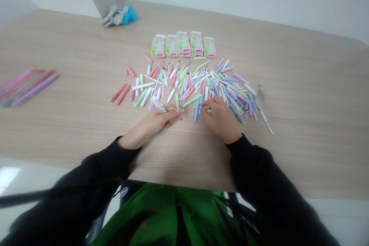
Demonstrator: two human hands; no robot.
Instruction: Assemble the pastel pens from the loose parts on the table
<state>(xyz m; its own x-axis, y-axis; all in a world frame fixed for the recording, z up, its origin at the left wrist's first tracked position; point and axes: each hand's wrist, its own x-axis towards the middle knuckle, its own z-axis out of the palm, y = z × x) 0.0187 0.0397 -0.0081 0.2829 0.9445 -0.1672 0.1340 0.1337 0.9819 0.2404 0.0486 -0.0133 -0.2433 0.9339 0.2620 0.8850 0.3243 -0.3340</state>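
Head view: the left hand point(159, 119) grips a smooth, white, cylindrical pen part point(157, 103) at the near edge of scattered pastel pen pieces point(173, 81); the right hand point(220, 117) curls beside slim, blue, tapered barrels point(196, 109), grip unclear, over the pale wood-grained table point(178, 153).

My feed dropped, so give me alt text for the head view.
The left hand holds a white pen part, the right hand among colourful pen parts scattered on a table; small boxes sit behind.

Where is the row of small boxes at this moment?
The row of boxes is upper centre in the head view, just beyond the scattered pen parts.
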